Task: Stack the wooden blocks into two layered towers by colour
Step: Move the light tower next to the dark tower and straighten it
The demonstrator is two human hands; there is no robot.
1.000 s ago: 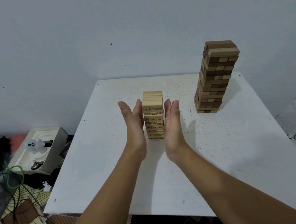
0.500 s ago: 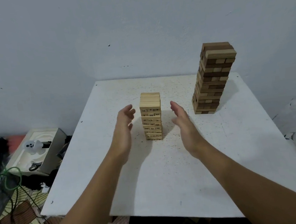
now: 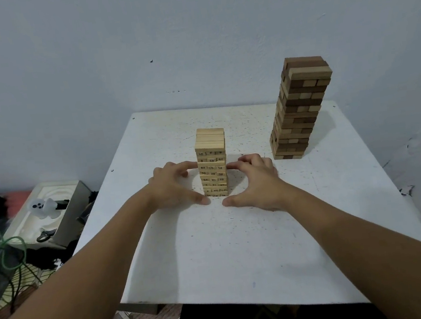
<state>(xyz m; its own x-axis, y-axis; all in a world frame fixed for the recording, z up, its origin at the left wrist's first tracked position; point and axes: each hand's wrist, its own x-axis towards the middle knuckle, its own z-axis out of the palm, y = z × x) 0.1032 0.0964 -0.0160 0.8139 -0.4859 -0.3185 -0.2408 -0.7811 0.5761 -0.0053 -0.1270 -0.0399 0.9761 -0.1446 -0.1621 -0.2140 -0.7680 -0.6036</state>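
Note:
A pale wooden tower (image 3: 210,143) with numbered blocks stands upright in the middle of the white table (image 3: 239,247). A taller tower of dark and mid-brown blocks (image 3: 300,108) stands at the far right, slightly uneven. My left hand (image 3: 173,186) lies low on the table at the pale tower's left side, fingertips touching its lower half, thumb stretched along the table toward the front of its base. My right hand (image 3: 255,180) mirrors it on the right side. Together the two hands frame the tower's bottom part.
The table stands against a plain grey wall. To its left on the floor lie a shallow white tray (image 3: 46,210) with a small white figure (image 3: 41,207), green cable (image 3: 6,256) and dark clutter. The table's front edge is near my elbows.
My hands first pressed flat against the pale tower's sides, then drew apart, and now have dropped to the table and closed in around its base.

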